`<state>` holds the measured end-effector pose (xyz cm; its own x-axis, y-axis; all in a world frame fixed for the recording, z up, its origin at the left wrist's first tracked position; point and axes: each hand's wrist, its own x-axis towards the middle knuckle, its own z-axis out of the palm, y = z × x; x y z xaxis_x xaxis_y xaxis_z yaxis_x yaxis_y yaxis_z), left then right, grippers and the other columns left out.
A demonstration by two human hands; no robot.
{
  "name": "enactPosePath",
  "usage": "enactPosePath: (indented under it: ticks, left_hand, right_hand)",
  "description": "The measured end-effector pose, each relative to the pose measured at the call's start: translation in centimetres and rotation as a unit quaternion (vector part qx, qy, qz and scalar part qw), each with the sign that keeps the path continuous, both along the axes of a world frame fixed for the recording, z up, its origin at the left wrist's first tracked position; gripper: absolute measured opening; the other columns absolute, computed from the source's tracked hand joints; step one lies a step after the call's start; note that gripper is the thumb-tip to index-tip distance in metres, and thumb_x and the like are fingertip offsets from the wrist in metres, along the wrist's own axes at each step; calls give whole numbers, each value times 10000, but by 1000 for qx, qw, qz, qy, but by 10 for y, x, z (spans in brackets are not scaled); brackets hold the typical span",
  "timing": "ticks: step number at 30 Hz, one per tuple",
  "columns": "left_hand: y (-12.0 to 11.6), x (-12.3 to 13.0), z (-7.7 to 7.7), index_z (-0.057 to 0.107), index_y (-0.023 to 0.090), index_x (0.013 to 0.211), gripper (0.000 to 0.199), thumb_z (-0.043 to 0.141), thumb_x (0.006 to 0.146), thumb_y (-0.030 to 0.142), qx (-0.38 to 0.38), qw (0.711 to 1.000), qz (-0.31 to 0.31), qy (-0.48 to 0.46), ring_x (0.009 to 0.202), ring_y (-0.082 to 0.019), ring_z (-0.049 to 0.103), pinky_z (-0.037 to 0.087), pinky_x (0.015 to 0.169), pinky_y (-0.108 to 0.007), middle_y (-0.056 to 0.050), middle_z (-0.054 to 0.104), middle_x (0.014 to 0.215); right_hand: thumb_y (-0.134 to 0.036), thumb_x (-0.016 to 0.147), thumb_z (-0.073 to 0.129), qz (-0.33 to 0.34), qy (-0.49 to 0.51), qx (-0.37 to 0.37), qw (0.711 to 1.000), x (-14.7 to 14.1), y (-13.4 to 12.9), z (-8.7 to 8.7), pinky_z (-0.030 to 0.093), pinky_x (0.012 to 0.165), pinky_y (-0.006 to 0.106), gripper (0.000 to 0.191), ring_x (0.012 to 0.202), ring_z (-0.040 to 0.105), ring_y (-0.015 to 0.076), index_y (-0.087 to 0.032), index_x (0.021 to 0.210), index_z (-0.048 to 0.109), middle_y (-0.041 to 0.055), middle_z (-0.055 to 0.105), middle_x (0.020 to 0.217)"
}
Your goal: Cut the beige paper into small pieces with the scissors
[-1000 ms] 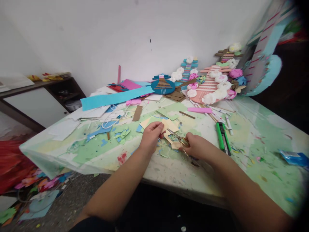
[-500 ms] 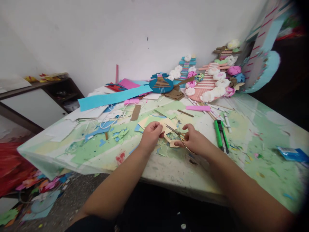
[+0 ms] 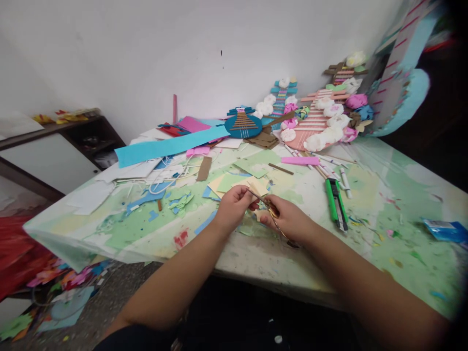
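Note:
Over the near middle of the table, my left hand (image 3: 235,208) is closed, its thumb and fingertips pinching a small piece of cream paper that is mostly hidden by the fingers. My right hand (image 3: 290,218) grips a pair of scissors (image 3: 273,213) with gold-coloured handles. Their blades point left, up against my left fingertips, and look closed or nearly so. Just beyond the hands lie cream and green paper sheets (image 3: 227,182). A cream scrap (image 3: 259,214) shows below the blades, among green cuttings.
A green utility knife (image 3: 336,204) lies right of my hands, near several white markers (image 3: 345,183). Behind stand lute-shaped paper crafts, one blue (image 3: 243,127) and one pink with paper flowers (image 3: 310,129). A long blue strip (image 3: 164,146) and white cords lie left; a blue packet (image 3: 444,229) lies right.
My right hand has moved left with the scissors, bringing the blades to my left fingertips. The scissors have gone from partly open to nearly closed, and the right fingers have curled in.

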<state>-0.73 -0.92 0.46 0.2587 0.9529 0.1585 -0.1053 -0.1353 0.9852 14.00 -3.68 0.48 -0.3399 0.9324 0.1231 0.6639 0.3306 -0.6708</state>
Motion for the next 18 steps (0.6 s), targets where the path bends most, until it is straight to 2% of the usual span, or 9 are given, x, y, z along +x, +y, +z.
enactPosePath:
  ticks: [7, 18]
  left_hand:
    - [-3, 2, 2, 459, 133, 672, 147, 483, 685, 278, -12, 999, -9, -44, 542, -78, 520, 418, 561, -223, 22, 509, 564]
    - [-3, 1, 0, 461, 142, 687, 165, 456, 699, 307, 5, 999, 18, -28, 566, -81, 513, 418, 592, -230, 14, 514, 601]
  right_hand:
    - [-484, 684, 418, -13, -11, 19, 1000, 0, 0, -2, 307, 521, 230, 419, 593, 425, 123, -167, 955, 453, 10, 511, 681]
    - [-525, 665, 418, -30, 8, -13, 999, 0, 0, 0, 323, 540, 240, 480, 635, 463, 139, -173, 991, 404, 34, 539, 767]
